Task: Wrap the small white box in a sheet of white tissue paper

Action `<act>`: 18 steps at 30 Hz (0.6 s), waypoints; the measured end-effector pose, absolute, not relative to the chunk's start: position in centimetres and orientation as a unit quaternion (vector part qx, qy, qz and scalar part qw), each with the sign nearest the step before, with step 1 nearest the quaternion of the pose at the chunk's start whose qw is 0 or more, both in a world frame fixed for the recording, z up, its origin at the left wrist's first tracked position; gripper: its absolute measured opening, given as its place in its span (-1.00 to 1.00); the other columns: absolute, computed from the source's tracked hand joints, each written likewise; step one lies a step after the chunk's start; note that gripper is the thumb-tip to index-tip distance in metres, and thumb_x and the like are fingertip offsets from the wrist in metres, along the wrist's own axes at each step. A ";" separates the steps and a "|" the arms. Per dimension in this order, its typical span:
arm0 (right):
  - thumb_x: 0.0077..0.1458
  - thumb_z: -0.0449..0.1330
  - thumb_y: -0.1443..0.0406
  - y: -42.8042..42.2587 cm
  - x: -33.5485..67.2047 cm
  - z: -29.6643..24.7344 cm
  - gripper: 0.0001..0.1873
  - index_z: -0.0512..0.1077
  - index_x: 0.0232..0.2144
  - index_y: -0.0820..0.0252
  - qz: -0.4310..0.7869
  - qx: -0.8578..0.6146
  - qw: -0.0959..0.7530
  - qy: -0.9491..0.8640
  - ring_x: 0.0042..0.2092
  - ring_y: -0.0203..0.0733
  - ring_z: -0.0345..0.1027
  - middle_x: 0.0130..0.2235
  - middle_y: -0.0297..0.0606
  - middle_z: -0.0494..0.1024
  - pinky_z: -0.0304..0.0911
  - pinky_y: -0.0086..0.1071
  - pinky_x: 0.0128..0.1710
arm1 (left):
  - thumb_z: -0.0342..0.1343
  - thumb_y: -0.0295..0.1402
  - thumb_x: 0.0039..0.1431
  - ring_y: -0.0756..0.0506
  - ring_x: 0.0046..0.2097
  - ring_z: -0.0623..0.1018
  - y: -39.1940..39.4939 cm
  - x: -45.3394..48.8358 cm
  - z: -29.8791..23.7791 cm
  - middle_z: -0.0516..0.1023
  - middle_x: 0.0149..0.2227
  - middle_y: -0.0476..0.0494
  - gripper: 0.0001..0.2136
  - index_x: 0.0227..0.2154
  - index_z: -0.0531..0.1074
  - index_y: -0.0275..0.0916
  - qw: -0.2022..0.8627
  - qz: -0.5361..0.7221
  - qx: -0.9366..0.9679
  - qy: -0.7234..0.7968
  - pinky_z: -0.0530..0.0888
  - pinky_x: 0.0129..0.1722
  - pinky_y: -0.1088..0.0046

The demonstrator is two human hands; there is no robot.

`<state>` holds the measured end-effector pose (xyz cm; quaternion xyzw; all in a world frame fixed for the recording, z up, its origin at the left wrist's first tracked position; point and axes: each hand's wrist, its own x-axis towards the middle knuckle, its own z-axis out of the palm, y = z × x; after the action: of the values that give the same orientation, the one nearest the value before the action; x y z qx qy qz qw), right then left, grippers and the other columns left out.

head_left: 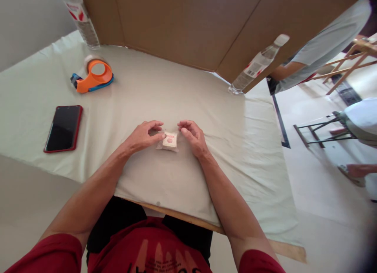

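A small cream-coloured packet (170, 141) with a red round mark, in clear wrapping, lies on the pale cloth of the table (153, 92), near the front edge. My left hand (144, 135) has its fingers curled and its thumb pressed against the packet's left side. My right hand (193, 137) is just right of the packet, fingers bent and pinched near the wrapper's upper right corner. Whether those fingers grip the wrapper is unclear.
A red-cased phone (64, 128) lies at left. An orange tape dispenser (94, 76) sits behind it. Two clear water bottles (81, 17) (257, 65) stand against a brown cardboard wall (188, 25). Another person's sleeve and chair frames (324, 129) are at right.
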<state>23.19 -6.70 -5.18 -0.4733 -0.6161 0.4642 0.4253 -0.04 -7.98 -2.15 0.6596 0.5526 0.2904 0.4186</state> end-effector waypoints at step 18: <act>-0.12 0.44 0.01 -7.4 23.5 -4.2 -0.04 0.22 0.29 0.06 0.400 -0.401 0.290 -0.772 0.19 0.09 0.32 0.17 -0.05 0.45 0.10 0.00 0.27 | 0.32 -0.11 -0.03 -0.14 -0.10 0.51 -8.7 0.5 -2.6 0.45 -0.02 -0.21 -0.15 0.32 0.17 -0.20 0.442 0.301 0.687 0.492 0.46 -0.02 0.29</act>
<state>23.54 -7.43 -4.18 -0.4005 -0.7718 0.3999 0.2897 0.54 -8.72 -2.60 0.6868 0.4920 0.3013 0.4420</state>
